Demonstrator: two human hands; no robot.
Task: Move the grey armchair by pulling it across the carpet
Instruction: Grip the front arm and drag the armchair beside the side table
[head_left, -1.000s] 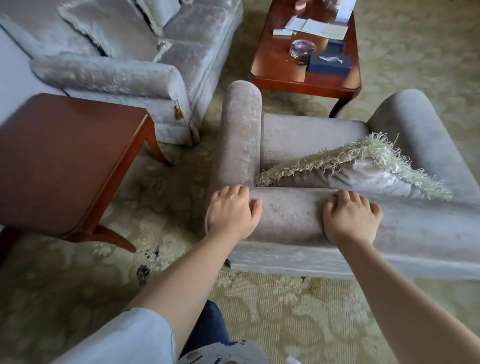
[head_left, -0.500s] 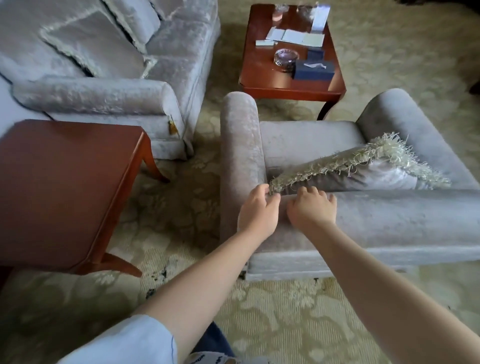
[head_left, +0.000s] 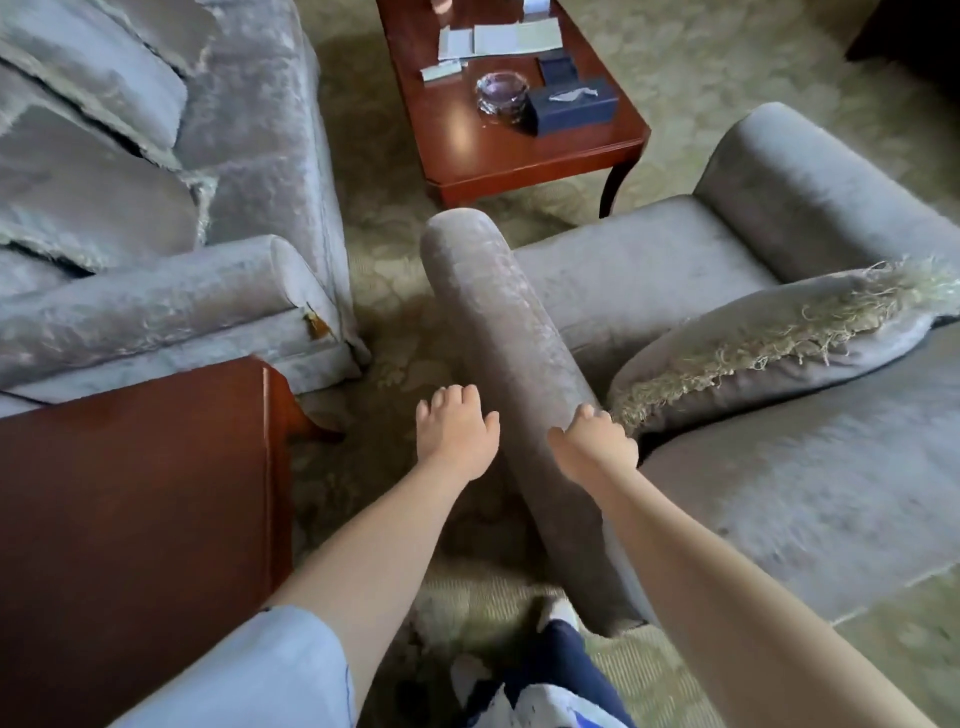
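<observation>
Head view: looks down over both bare forearms onto a sitting-room floor.
Grey armchair (head_left: 675, 270): stands on the carpet (head_left: 384, 291) at centre and right, its near armrest (head_left: 498, 322) running from the person's feet toward the coffee table.
Position: between the sofa on the left and the frame's right edge — near the side table, apart from it by a strip of carpet.
Fringed cushion (head_left: 779, 343): lies on the seat, one corner against the near armrest.
Left hand (head_left: 457, 431): fingers spread and relaxed, holding nothing; it hovers at the outer side of the armrest, and whether the thumb touches the fabric cannot be told.
Right hand (head_left: 595, 444): on the armrest, thumb across the top, fingers curled down over the inner edge beside the cushion corner — it grips the armchair there.
Sofa (head_left: 234, 156): grey, upper left, cushions on it.
Side table (head_left: 130, 493): dark red wood, lower left.
Coffee table (head_left: 493, 150): same wood, top centre; bears a blue tissue box (head_left: 571, 106), a glass dish (head_left: 501, 93) and papers (head_left: 498, 39).
</observation>
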